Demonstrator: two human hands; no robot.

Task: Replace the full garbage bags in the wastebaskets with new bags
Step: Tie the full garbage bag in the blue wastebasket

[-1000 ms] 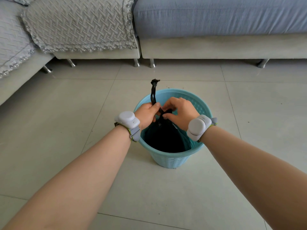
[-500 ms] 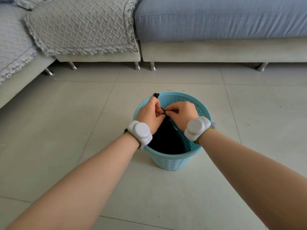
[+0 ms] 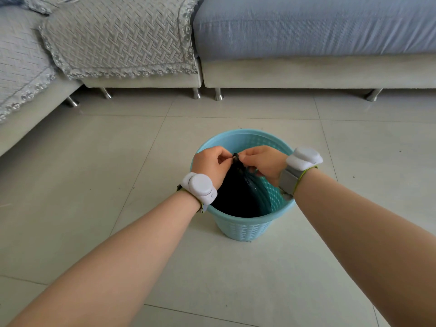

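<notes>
**A:** How far along is this?

**B:** Early, I'd judge. The black garbage bag (image 3: 238, 192) sits inside the blue wastebasket (image 3: 243, 228), directly below the fingers (image 3: 223, 157), with its mouth gathered into a narrow neck (image 3: 236, 158). The left hand (image 3: 210, 165) and right hand (image 3: 262, 162) both pinch that neck, one from each side, fingertips almost meeting. It looks like a knot being tied or tightened.

**A:** What's left, then?

**B:** Finishing the tie, lifting the bag out, and lining the basket with a new bag. No fresh bag shows anywhere.

**A:** Anything in the way?

**B:** Little. The tiled floor (image 3: 94, 161) spreads around the basket. Well beyond the fingers stands a sofa (image 3: 306, 69) on metal legs, with a grey quilted cover (image 3: 118, 41) draped over its left part. Below and right of the fingers, bare basket wall shows beside the bag.
</notes>
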